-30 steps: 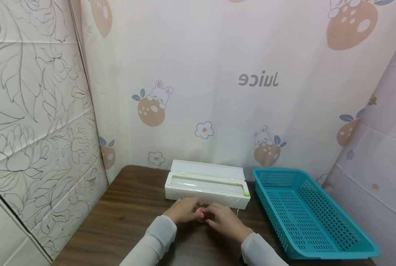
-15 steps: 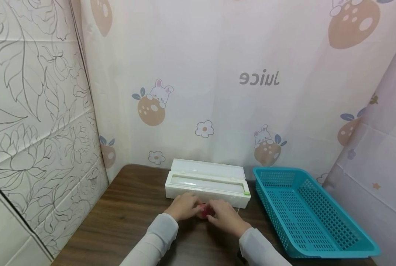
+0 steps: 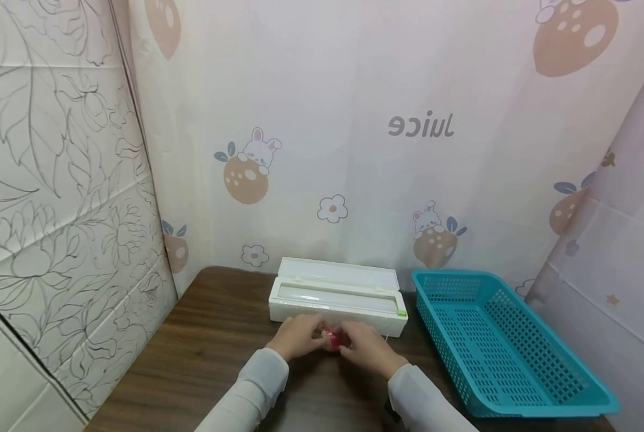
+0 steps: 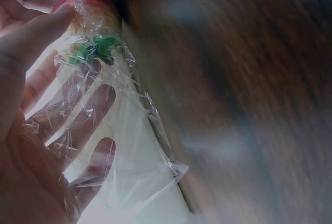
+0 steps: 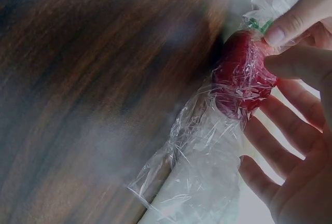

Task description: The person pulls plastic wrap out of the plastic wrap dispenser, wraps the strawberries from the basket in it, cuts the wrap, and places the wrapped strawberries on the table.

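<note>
Now slightly closer in front of the white box (image 3: 389, 323), the red fruit (image 5: 238, 79) is in the grip of left hand (image 3: 296, 338) and right hand (image 3: 369, 350); loose film (image 5: 179, 146) suggests unfinished wrapping

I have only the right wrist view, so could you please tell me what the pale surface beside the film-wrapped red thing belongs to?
Observer: It belongs to a long white box with its lid open, as the head view shows.
Operator: Thank you. Is there a container nearby?
Observer: Yes, a teal basket stands to the right of the box in the head view.
Operator: And is the red thing red all over, please?
Observer: No, the left wrist view shows a yellowish area next to its green part.
</note>
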Demonstrator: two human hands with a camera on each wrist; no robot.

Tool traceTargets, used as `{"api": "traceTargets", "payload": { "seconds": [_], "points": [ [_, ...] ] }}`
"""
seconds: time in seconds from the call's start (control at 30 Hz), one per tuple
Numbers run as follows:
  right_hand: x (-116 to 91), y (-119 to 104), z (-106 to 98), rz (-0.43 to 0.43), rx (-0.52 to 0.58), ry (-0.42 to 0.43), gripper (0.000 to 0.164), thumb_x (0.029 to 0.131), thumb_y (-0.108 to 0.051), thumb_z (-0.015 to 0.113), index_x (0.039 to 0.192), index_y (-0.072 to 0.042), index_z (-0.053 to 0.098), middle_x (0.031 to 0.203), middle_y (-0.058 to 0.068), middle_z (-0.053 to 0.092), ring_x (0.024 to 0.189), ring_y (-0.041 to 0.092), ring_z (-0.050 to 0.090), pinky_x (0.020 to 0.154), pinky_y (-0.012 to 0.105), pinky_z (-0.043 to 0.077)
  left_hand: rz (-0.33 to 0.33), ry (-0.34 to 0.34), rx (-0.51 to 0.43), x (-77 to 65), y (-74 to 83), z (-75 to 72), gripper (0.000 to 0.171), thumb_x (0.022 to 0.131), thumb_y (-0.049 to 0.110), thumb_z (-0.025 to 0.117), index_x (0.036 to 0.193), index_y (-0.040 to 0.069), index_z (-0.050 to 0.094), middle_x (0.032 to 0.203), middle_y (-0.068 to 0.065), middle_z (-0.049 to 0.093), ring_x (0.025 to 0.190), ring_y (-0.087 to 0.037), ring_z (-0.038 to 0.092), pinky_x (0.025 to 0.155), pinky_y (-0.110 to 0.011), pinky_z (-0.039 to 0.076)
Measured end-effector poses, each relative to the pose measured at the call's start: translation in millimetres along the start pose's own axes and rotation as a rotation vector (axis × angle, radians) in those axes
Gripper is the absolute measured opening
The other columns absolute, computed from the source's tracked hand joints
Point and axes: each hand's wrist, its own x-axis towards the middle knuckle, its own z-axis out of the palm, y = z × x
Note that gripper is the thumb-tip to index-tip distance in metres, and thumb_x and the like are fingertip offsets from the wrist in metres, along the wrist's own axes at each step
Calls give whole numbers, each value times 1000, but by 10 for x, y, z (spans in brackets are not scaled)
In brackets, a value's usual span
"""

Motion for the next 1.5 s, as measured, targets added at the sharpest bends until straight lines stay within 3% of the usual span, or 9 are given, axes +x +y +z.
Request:
{"api": "traceTargets", "payload": {
  "seconds": [0.33, 0.63, 0.73, 0.9, 1.2, 1.5],
  "points": [
    [38, 17, 20, 32, 41, -9, 31, 84, -11, 79, 109, -10, 61, 93, -1, 63, 81, 12, 57, 72, 34, 54, -33, 25, -1, 37, -20, 39, 20, 89, 35, 74, 99, 19, 67, 90, 8, 68, 82, -12, 62, 73, -40, 51],
    [11, 17, 9, -2, 42, -6, 32, 84, -9, 77, 112, -10, 62, 107, 1, 59, 95, 16, 57, 86, 40, 54, -69, 26, 10, 25, -5, 41, 25, 92, 37, 72, 111, 21, 74, 104, 5, 73, 96, -17, 65, 79, -43, 51],
    [0, 28, 3, -35, 38, 5, 34, 82, -7, 78, 111, -9, 62, 107, 1, 60, 95, 16, 58, 85, 40, 54, -59, 27, 25, 4, -14, 48, 27, 92, 37, 72, 114, 21, 74, 109, 3, 72, 102, -19, 65, 80, -44, 51],
    [-16, 59, 32, -4, 24, -10, 39, 83, -11, 79, 117, -13, 62, 112, 1, 61, 102, 18, 59, 90, 42, 53, -21, 28, 63, -56, -73, 52, 35, 90, 38, 73, 120, 20, 72, 118, 1, 70, 111, -21, 63, 85, -45, 51],
    [-37, 100, 55, 17, 24, 0, 41, 84, -11, 79, 121, -13, 62, 121, 3, 62, 112, 22, 59, 95, 46, 51, -33, 39, 26, -167, -207, -38, 30, 88, 34, 77, 116, 23, 73, 114, 6, 69, 109, -18, 62, 89, -45, 49],
    [-32, 101, 12, 28, -2, 0, 39, 86, -15, 79, 121, -15, 62, 123, 2, 62, 114, 23, 58, 96, 47, 50, -65, 107, -23, -201, -331, -219, 24, 88, 32, 77, 111, 24, 75, 112, 4, 71, 108, -20, 63, 84, -48, 48]
  ]
}}
